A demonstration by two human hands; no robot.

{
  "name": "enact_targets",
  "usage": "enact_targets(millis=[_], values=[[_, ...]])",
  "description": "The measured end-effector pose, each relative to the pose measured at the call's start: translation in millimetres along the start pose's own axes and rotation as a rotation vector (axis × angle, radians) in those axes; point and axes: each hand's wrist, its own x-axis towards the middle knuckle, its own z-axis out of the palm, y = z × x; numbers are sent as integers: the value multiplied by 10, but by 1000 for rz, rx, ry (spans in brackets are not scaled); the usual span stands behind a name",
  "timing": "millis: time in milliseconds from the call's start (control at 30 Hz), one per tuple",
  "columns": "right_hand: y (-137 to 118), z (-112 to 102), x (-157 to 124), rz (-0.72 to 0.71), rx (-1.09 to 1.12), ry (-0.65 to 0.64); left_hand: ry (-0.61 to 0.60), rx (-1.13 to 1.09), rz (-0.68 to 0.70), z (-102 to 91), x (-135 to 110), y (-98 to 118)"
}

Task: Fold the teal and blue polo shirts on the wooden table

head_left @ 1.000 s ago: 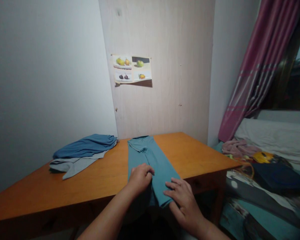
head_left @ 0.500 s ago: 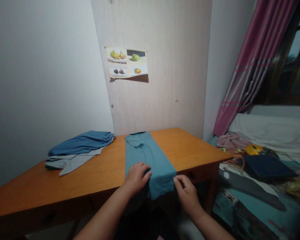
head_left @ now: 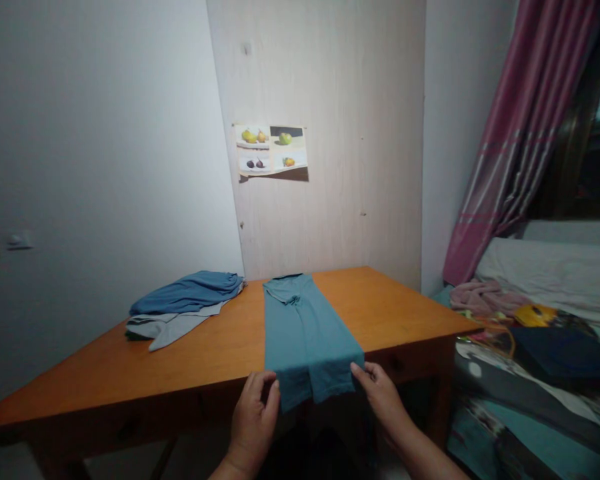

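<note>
A teal shirt (head_left: 307,333) lies folded into a long strip on the table, its neckline at the far end and its lower end hanging over the front edge. At the shirt's left side, my left hand (head_left: 254,415) pinches the edge between thumb and fingers. My right hand (head_left: 381,398) pinches the opposite edge near the hanging end, thumb on top. Both hands are in front of the table edge, and the cloth between them looks fairly flat, with a crease down the middle.
On the orange wooden table (head_left: 200,363), a pile of blue and grey clothes (head_left: 187,297) sits at the left. Fruit pictures (head_left: 273,152) hang on the wall behind. To the right is a bed with a dark blue flat item (head_left: 560,353) and other cloths, beside a pink curtain (head_left: 495,147).
My left hand has moved from on top of the shirt to its left edge and closed on it. My right hand stays at the right edge. The view has shifted left and up.
</note>
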Motion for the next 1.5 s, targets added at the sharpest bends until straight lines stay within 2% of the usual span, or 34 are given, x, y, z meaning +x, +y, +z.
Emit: enact_targets(millis=[133, 267, 400, 533, 667, 833, 1000, 1233, 1367, 1500], values=[[64, -28, 20, 24, -24, -20, 55, -77, -222, 44, -101, -125], [97, -60, 48, 43, -17, -31, 12, -236, -453, 119, -99, -128], [29, -38, 38, 106, 73, -49, -78, -509, -569, 188, -85, -62], [-26, -32, 12, 163, 112, -149, -272, -765, -625, 191, -104, -4], [-9, -73, -15, 192, 126, -289, -414, -821, -644, 118, -115, 47], [-25, -111, -53, 188, 79, -269, -493, -852, -623, -39, -85, 173], [-221, -108, -99, 116, -37, -216, -582, -939, -605, -156, -44, 293], [-631, -71, -54, 42, -85, -55, -508, -1072, -694, -216, 134, 498], [-851, 0, 84, 43, -61, -134, -393, -1169, -758, -205, 344, 595], [-1018, 112, 368, 0, -98, -178, -294, -1222, -867, -182, 634, 605]])
